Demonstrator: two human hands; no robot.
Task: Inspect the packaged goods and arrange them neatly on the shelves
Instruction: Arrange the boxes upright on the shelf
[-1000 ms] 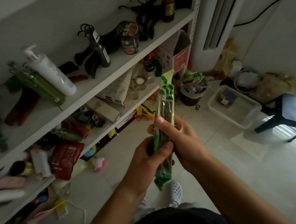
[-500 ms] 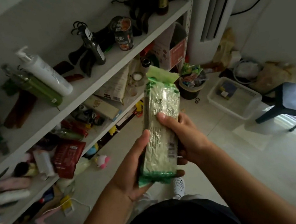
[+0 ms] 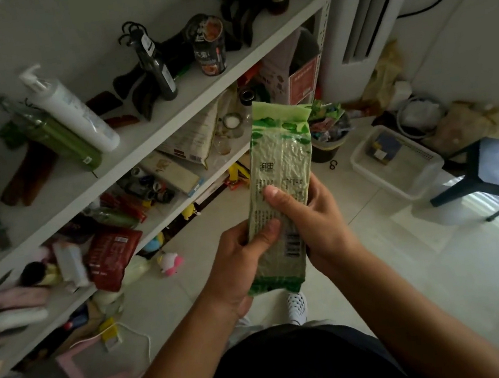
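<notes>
Head: packet (image 3: pixel 282 159) between left hand (image 3: pixel 240 264), right hand (image 3: pixel 317 221)

Green packet (image 3: pixel 282 159), printed face: two dark characters, apparently 稻田, stand just above the thumb of the right hand (image 3: pixel 319 224), and the smaller line beneath them is too fine to read. Columns of small print around that thumb are illegible, and a barcode (image 3: pixel 292 244) lies between it and the left hand (image 3: pixel 239 263), digits unreadable. Labels on the dark can (image 3: pixel 210 46) and red carton (image 3: pixel 302 82) beyond the hands are too blurred to read.
</notes>
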